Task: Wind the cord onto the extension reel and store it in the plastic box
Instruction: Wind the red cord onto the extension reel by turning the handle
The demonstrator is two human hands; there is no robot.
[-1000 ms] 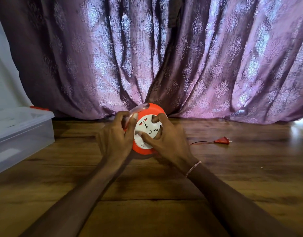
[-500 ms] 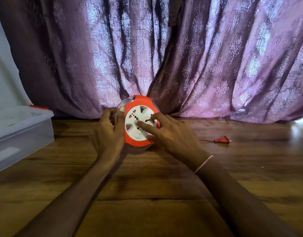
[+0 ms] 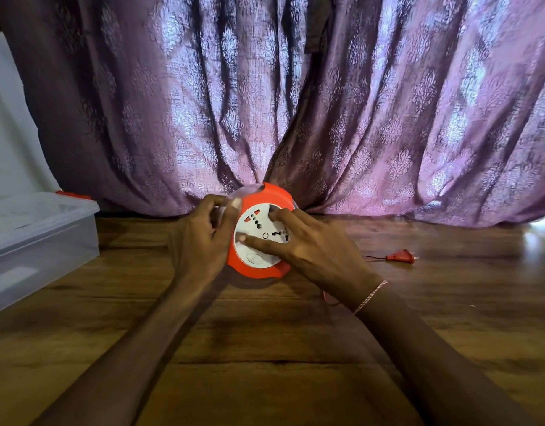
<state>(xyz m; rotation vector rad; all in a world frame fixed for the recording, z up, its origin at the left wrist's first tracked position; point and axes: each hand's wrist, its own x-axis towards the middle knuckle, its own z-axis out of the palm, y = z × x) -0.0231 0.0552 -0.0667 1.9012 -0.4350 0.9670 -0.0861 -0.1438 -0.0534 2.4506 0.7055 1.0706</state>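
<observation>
While both forearms reach out over the wooden surface [image 3: 265, 348], the winding looks only partly done. The left hand [image 3: 200, 241] grips the left edge of the extension reel [image 3: 259, 232], fingers curled round its rim and holding it tilted up on edge. The right hand [image 3: 311, 250] lies on the white socket face with fingers spread and fairly straight, pressing as if to turn it; its thumb is hidden. Just below the right wrist a loop of thin red cord [image 3: 326, 296] shows. To the right of that hand, well apart from the reel, the red plug [image 3: 400, 256] lies on the surface with a short run of cord trailing from it, so some length is left to draw in. Off to the left of the left hand stands the plastic box [image 3: 43, 241], its lid seemingly on — the reel is not yet inside, so storing remains. Beyond the hands hangs a purple curtain [image 3: 296, 103].
</observation>
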